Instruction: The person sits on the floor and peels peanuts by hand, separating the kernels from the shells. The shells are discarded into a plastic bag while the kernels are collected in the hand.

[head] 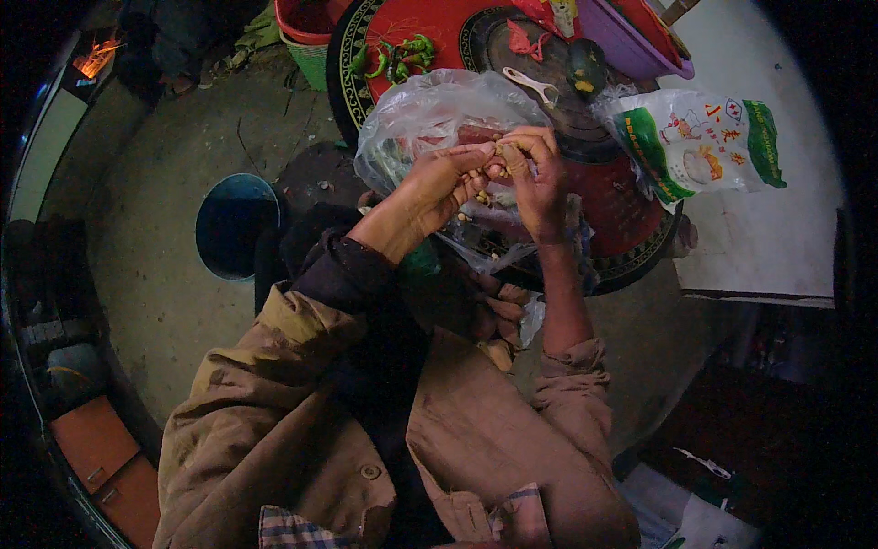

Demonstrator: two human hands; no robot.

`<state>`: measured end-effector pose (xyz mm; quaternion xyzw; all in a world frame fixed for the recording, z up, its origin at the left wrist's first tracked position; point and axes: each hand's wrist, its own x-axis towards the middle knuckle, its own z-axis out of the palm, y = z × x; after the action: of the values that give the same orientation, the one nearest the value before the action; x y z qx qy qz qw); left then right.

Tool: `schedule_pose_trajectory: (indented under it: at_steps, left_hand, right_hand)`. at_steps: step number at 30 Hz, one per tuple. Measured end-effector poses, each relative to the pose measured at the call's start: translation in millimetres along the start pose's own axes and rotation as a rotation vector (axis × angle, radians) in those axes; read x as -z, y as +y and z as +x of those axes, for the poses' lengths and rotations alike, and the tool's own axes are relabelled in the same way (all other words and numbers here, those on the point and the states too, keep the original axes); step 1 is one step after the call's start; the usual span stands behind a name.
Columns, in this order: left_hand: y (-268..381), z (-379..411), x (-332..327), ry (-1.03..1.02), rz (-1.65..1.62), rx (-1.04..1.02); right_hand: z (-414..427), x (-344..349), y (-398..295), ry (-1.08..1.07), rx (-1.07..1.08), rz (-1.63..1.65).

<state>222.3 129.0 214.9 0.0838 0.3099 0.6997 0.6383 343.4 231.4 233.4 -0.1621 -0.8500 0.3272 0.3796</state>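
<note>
Over a clear plastic bag [401, 113] on a round red-and-black table [607, 240], both hands meet with their fingertips close together. My left hand [442, 185] comes in from the left, its thumb and fingers closed on small pale pieces that look like peanuts. My right hand [538, 178] pinches one of these small pieces [503, 152] between thumb and forefinger, against the left fingertips. Several round, pale kernels [483, 197] show just below the fingers. Reddish contents can be seen through the bag; exactly what they are is unclear.
Green peppers [411, 55], a white-handled peeler [528, 84] and a dark green squash [586, 65] lie on the table. At its right edge is a printed white-and-green sack [706, 144]. A purple basin [634, 41] stands behind. A blue bucket [238, 226] is on the floor at left.
</note>
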Motion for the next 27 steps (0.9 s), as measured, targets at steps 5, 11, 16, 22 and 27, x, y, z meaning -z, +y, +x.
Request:
schedule_pose_trajectory:
  at_steps: [5, 11, 16, 22, 27]
  left_hand:
    - [2.5, -5.3, -4.1, 0.064, 0.073, 0.003]
    - [6.4, -5.0, -7.6, 0.075, 0.005, 0.038]
    - [1.9, -5.3, -7.7, 0.099, 0.082, -0.026]
    - [2.8, 1.0, 0.3, 0.118, -0.035, 0.022]
    - [0.8, 3.2, 16.9, 0.271, -0.123, -0.154]
  right_hand:
    - [-2.0, -2.4, 4.6, 0.007, 0.012, -0.021]
    - [-0.8, -1.1, -1.2, -0.001, 0.02, -0.051]
    - [-0.1, -2.4, 1.0, -0.002, 0.059, -0.112]
    - [-6.0, -6.3, 12.9, 0.108, 0.003, -0.113]
    - [-33.1, -44.1, 23.6, -0.123, 0.091, -0.211]
